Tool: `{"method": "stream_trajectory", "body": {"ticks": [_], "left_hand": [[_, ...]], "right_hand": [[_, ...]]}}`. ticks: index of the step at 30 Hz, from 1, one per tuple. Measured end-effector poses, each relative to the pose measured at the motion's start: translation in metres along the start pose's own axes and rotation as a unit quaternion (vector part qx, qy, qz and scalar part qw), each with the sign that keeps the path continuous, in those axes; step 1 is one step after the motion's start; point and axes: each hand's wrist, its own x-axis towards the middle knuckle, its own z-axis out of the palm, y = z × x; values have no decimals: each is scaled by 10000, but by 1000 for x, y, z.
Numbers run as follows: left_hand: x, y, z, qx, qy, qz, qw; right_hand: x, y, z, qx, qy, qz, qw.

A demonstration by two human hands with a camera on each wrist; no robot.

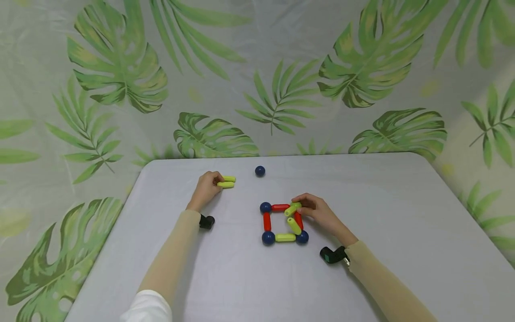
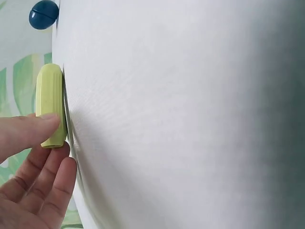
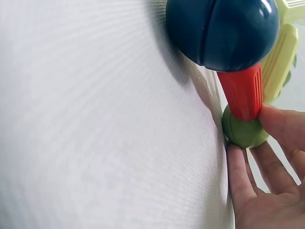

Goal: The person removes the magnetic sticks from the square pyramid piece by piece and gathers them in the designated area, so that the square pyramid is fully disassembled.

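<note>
My left hand [image 1: 206, 190] is at the back left of the table, pinching a yellow-green rod [image 2: 50, 102] between thumb and fingers. Two such rods [image 1: 227, 184] show side by side at its fingertips in the head view. My right hand [image 1: 319, 213] holds a green ball [image 3: 245, 130] at the far right corner of a square of balls and rods. Blue balls [image 1: 268, 238] form the other corners. Red rods [image 1: 267, 222] make three sides, and a yellow-green rod [image 1: 285, 238] makes the near one. Two more yellow-green rods [image 1: 294, 226] slant upward near the right hand.
A single blue ball [image 1: 260, 171] lies near the back edge of the white-covered table [image 1: 233, 277]. Behind the table hangs a leaf-patterned cloth [image 1: 217, 98]. Black wrist cameras [image 1: 333, 255] sit on both wrists.
</note>
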Motion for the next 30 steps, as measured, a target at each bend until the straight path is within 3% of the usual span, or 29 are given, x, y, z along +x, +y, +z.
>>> {"method": "stream_trajectory", "body": {"ticks": [5, 11, 21, 24, 26, 30], "left_hand": [[5, -3, 0, -175, 21, -202, 9996], [8, -3, 0, -240, 154, -200, 9994], [2, 5, -1, -393, 248, -259, 9986], [-4, 19, 2, -562, 252, 94, 9981], [-11, 33, 8, -783, 133, 547, 9953], [-30, 69, 30, -1242, -512, 1425, 9806]], "right_hand": [[0, 0, 0, 6, -7, -9, 10000], [0, -1, 0, 19, -11, 14, 10000], [0, 0, 1, -29, -10, -7, 10000], [0, 0, 1, -32, -5, -31, 10000], [0, 1, 0, -21, -4, -35, 10000], [1, 2, 0, -36, -4, -11, 10000]]}}
